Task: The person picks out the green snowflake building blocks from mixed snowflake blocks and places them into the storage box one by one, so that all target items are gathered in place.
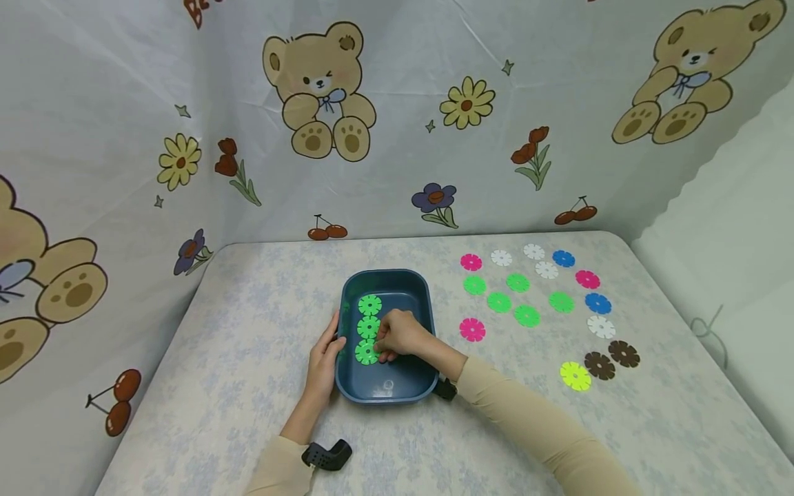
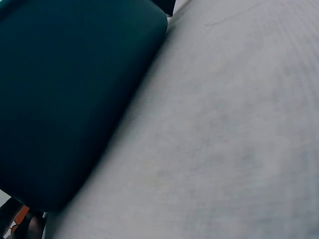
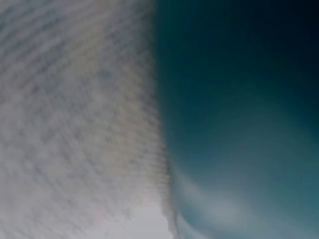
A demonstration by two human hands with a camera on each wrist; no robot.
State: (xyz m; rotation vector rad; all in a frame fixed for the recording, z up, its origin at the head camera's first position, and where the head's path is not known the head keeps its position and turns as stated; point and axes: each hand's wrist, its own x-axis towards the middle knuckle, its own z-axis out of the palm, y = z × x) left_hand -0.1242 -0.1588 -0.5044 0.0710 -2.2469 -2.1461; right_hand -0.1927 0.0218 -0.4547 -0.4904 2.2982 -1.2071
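Note:
A dark blue plastic tray (image 1: 406, 384) stands on the table, with three green notched discs in a column along its left half. The top disc (image 1: 369, 305) and the middle disc (image 1: 369, 327) lie flat. At the lowest green notched disc (image 1: 365, 352), my right hand (image 1: 400, 334) reaches in over the tray's right rim and pinches the disc's right edge with curled fingers. My left hand (image 1: 324, 356) holds the tray's left side, thumb at the rim and fingers along the outer wall. Both wrist views show mostly the tray's outer wall (image 2: 75, 89).
Right of the tray lie loose notched discs: several green ones (image 1: 499, 302), pink ones (image 1: 473, 329), white ones (image 1: 601, 326), blue ones (image 1: 598, 303), two brown ones (image 1: 599, 366) and one yellow disc (image 1: 575, 376). A bear-printed curtain (image 1: 397, 186) hangs behind the table (image 1: 273, 303).

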